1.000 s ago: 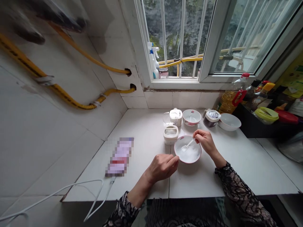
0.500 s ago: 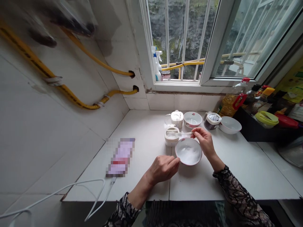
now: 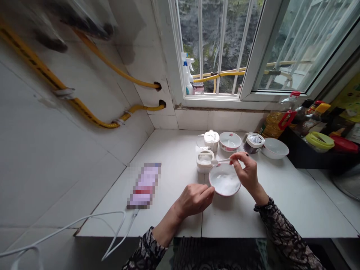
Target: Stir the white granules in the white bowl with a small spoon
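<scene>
My right hand [image 3: 245,170] is closed on the thin handle of a small white spoon [image 3: 221,161]. The spoon's head is above the gap between an opened white jar [image 3: 204,167] and a white bowl [image 3: 213,179]. A white, powdery or grainy substance [image 3: 227,183] lies in the bowl, and more white stuff shows inside the jar. With thumb and fingers closed, my left hand [image 3: 196,200] pinches the bowl's near left rim. The fingertips of my left hand are partly hidden from view.
Behind stand a second white jar [image 3: 211,139], a flowered bowl [image 3: 230,141], a dark-filled jar [image 3: 253,143] and another bowl [image 3: 275,149]. An oil bottle [image 3: 277,119] is at the back right. A blurred phone-like object [image 3: 144,185] with a white cable [image 3: 119,236] lies left.
My right hand has drawn the spoon rightward, out of the jar's mouth to the bowl's far edge. My left hand keeps its place at the bowl's rim.
</scene>
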### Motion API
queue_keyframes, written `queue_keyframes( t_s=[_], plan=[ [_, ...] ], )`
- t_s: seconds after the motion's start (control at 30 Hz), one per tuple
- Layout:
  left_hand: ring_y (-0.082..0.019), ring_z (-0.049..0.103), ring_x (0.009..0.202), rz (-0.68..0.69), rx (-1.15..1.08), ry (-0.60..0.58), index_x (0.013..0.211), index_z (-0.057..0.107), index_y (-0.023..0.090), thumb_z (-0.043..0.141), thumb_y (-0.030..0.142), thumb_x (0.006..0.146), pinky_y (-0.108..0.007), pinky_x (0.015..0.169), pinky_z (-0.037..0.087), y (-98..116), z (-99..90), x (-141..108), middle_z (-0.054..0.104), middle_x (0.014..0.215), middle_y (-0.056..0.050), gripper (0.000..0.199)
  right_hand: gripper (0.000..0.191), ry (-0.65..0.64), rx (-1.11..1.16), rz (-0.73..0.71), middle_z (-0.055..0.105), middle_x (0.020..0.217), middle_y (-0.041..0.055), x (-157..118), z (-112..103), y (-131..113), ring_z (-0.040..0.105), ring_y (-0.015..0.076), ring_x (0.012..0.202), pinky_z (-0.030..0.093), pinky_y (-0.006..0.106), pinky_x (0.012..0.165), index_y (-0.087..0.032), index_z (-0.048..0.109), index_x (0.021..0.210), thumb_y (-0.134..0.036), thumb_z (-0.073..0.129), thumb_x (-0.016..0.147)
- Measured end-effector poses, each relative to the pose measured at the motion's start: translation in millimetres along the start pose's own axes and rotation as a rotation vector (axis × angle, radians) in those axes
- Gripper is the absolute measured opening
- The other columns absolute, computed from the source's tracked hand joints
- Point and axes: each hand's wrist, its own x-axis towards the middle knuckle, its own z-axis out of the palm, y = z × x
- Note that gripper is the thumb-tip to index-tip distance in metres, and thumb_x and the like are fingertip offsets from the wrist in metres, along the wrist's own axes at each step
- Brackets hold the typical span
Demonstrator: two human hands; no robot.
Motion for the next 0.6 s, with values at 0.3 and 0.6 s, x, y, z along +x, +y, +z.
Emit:
queue_keyframes(
  t_s=[0.3, 0.6],
  plan=[
    [-0.010, 0.047, 0.045, -0.001, -0.010, -0.013, 0.088, 0.058, 0.016, 0.043, 0.012, 0.094, -0.024, 0.043, 0.033, 0.8, -0.9, 0.7, 0.051, 0.055, 0.005, 0.016, 0.019, -0.418, -0.033, -0.012, 0.062, 0.060, -0.0008, -10.3, 3.7, 12.1, 0.049, 0.0144, 0.056, 0.043, 0.035, 0.080, -0.020, 0.059, 0.069, -0.009, 0.046, 0.077],
    [-0.009, 0.047, 0.045, -0.003, -0.009, -0.015, 0.089, 0.059, 0.015, 0.045, 0.012, 0.092, -0.024, 0.043, 0.033, 0.3, -0.1, -2.0, 0.052, 0.055, 0.005, 0.014, 0.017, -0.432, 0.305, 0.443, 0.056, 0.047, -0.0032, -5.9, 0.2, 6.6, 0.050, 0.0133, 0.051, 0.041, 0.028, 0.062, -0.020, 0.060, 0.061, -0.017, 0.047, 0.070]
  ],
)
